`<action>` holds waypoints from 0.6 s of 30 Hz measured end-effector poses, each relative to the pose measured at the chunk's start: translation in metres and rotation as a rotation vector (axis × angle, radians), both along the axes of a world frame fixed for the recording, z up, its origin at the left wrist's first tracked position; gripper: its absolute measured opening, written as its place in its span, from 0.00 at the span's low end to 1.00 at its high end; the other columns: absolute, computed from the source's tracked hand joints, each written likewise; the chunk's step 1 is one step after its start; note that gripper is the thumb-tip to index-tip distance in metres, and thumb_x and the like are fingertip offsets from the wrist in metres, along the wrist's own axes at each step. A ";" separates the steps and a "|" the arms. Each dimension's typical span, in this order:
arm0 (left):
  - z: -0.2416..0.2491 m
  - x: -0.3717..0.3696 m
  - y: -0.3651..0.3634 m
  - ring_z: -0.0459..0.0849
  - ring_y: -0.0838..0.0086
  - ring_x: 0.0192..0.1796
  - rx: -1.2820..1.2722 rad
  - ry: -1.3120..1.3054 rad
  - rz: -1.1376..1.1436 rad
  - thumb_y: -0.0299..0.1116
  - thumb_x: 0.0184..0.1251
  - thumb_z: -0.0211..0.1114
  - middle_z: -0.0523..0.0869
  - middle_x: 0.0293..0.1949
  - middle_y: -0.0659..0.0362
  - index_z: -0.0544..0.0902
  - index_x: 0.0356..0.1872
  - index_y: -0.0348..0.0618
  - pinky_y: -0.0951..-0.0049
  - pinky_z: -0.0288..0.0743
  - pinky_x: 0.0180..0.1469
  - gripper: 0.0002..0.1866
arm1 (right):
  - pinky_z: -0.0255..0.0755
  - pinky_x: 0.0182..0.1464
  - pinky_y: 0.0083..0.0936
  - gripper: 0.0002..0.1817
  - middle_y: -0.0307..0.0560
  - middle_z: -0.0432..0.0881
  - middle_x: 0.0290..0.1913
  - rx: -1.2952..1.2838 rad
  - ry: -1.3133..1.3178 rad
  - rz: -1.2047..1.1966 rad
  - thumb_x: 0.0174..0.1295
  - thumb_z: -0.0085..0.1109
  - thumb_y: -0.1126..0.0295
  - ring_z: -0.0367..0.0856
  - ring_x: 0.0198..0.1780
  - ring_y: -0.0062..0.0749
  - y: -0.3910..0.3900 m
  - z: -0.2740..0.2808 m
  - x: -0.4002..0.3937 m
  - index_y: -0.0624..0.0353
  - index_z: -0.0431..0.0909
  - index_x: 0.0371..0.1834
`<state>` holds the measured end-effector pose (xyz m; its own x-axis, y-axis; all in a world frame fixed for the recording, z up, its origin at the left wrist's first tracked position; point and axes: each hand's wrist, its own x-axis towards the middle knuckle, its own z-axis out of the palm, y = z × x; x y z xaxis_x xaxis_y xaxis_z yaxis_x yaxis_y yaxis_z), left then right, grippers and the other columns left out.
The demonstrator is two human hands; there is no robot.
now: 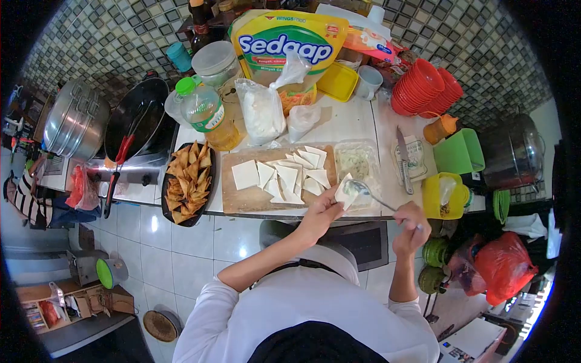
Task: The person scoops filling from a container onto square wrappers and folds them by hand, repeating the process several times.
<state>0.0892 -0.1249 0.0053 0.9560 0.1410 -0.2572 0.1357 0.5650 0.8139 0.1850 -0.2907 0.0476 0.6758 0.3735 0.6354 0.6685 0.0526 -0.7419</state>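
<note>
My left hand [322, 216] pinches a thin white wrapper [344, 192] at the front edge of the counter. My right hand [411, 227] grips the handle of a metal spoon [379, 198], whose bowl is at the wrapper's surface. Just behind stands a clear plastic tub [357, 158] of pale, green-flecked filling. Left of it is a wooden cutting board [237, 202] bearing a flat white square wrapper [245, 175] and several white triangular pieces [287, 176]. A dark plate [207, 199] beside the board is heaped with brown fried triangles [187, 178].
A knife [404, 163] lies right of the tub. Behind the board are an oil bottle [209, 118], a bag of white powder [261, 112] and a yellow Sedaap pouch [287, 45]. Red bowls [417, 91] and a green container [459, 151] stand right; a black wok [136, 118] is left.
</note>
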 end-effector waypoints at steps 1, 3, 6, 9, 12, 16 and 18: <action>-0.001 0.001 -0.002 0.74 0.75 0.54 -0.115 -0.023 0.046 0.19 0.64 0.47 0.75 0.51 0.58 0.61 0.62 0.36 0.73 0.65 0.63 0.23 | 0.65 0.22 0.25 0.16 0.44 0.73 0.22 -0.043 -0.192 0.053 0.65 0.47 0.63 0.69 0.21 0.30 0.005 0.004 -0.003 0.63 0.73 0.25; -0.001 0.001 -0.003 0.74 0.73 0.56 -0.229 -0.047 0.092 0.19 0.63 0.47 0.75 0.52 0.56 0.61 0.62 0.34 0.70 0.64 0.65 0.24 | 0.69 0.23 0.29 0.15 0.49 0.76 0.23 -0.146 -0.438 0.136 0.64 0.49 0.63 0.74 0.22 0.39 0.006 0.013 -0.006 0.62 0.76 0.25; 0.003 0.002 0.001 0.74 0.71 0.56 -0.363 -0.020 0.104 0.18 0.62 0.48 0.74 0.53 0.55 0.62 0.60 0.33 0.69 0.65 0.64 0.23 | 0.68 0.22 0.29 0.16 0.48 0.76 0.23 -0.039 -0.465 0.094 0.64 0.48 0.62 0.73 0.21 0.37 0.007 0.011 -0.008 0.62 0.77 0.27; 0.011 0.002 0.003 0.75 0.70 0.55 -0.462 -0.035 0.131 0.16 0.61 0.49 0.76 0.50 0.54 0.63 0.57 0.33 0.66 0.67 0.63 0.22 | 0.67 0.23 0.27 0.16 0.48 0.76 0.23 0.038 -0.387 0.062 0.64 0.48 0.61 0.73 0.22 0.37 0.005 0.011 -0.011 0.61 0.78 0.27; 0.013 0.003 0.003 0.77 0.70 0.52 -0.501 -0.050 0.134 0.15 0.59 0.50 0.77 0.45 0.55 0.63 0.57 0.33 0.65 0.67 0.63 0.22 | 0.66 0.23 0.26 0.16 0.48 0.76 0.23 0.017 -0.361 0.076 0.65 0.47 0.61 0.73 0.22 0.36 0.003 0.012 -0.011 0.60 0.78 0.27; 0.011 0.003 0.002 0.78 0.69 0.51 -0.533 -0.071 0.111 0.14 0.59 0.50 0.77 0.43 0.55 0.63 0.56 0.33 0.63 0.67 0.63 0.22 | 0.66 0.23 0.26 0.16 0.47 0.77 0.23 -0.036 -0.378 0.106 0.65 0.46 0.62 0.72 0.22 0.36 0.002 0.015 -0.010 0.59 0.78 0.27; 0.011 0.004 0.001 0.77 0.67 0.51 -0.537 -0.065 0.111 0.14 0.59 0.50 0.77 0.45 0.54 0.62 0.57 0.33 0.63 0.67 0.63 0.22 | 0.65 0.24 0.26 0.17 0.47 0.77 0.23 -0.038 -0.403 0.057 0.65 0.46 0.60 0.71 0.22 0.36 0.001 0.018 -0.011 0.59 0.78 0.26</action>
